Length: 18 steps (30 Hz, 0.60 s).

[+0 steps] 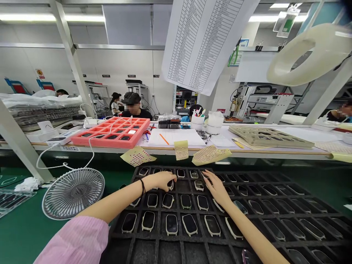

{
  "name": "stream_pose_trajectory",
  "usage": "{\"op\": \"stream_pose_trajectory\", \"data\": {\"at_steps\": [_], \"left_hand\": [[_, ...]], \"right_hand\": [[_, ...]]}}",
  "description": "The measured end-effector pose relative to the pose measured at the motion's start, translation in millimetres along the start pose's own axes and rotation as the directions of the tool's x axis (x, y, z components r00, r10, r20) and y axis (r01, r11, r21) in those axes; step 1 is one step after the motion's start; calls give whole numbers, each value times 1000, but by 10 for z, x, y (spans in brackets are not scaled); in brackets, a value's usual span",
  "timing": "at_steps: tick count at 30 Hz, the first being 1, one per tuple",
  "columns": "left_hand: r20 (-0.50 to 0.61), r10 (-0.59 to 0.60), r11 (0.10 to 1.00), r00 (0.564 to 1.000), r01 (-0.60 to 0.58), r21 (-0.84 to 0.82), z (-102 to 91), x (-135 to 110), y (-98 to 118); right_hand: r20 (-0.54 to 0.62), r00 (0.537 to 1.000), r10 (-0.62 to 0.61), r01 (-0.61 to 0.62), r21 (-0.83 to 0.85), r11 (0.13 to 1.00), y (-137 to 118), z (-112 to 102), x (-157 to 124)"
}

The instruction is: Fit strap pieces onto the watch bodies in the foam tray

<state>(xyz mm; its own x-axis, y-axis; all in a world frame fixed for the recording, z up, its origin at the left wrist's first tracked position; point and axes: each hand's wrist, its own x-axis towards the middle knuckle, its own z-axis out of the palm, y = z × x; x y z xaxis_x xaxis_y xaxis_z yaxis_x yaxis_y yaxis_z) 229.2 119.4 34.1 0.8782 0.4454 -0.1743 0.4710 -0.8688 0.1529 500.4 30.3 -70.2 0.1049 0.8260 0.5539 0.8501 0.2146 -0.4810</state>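
A black compartment tray (144,253) lies below me, with smartwatch cases in many of its cells, dark screens facing up. My left hand (162,180) is at the second row from the back, its thumb and fingers closed around a smartwatch (171,185) that they partly cover. To the right, my right hand (217,187) reaches over the tray with fingers stretched forward. Its fingertips are by a back-row cell, where a small pale edge shows. Just left of that hand sits another smartwatch (199,185) with a lit or reflecting screen. Beneath my right forearm, some watches are partly hidden.
On the shelf ahead stand a pink tray (90,140), a beige tray (275,138) and white paper (176,136). Yellow sticker sheets (211,155) hang over its edge. A grey fan (73,193) is at left. A printed sheet (203,40) and tape roll (283,69) hang overhead.
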Motion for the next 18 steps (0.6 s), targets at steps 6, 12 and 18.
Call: {"op": "stream_pose_trajectory", "data": {"at_steps": [6,12,18], "left_hand": [[-39,-43,999,998,43,0,79,6,-32],[-119,-39,995,992,28,-92,95,-44,-129],[-164,-48,995,985,32,-96,-145,-233,-267]], "right_hand": [[10,1000,1,-1,20,1000,18,10,5],[8,1000,2,-2,40,999,1,4,3],[6,1000,6,-6,66,998,11,8,1]]}}
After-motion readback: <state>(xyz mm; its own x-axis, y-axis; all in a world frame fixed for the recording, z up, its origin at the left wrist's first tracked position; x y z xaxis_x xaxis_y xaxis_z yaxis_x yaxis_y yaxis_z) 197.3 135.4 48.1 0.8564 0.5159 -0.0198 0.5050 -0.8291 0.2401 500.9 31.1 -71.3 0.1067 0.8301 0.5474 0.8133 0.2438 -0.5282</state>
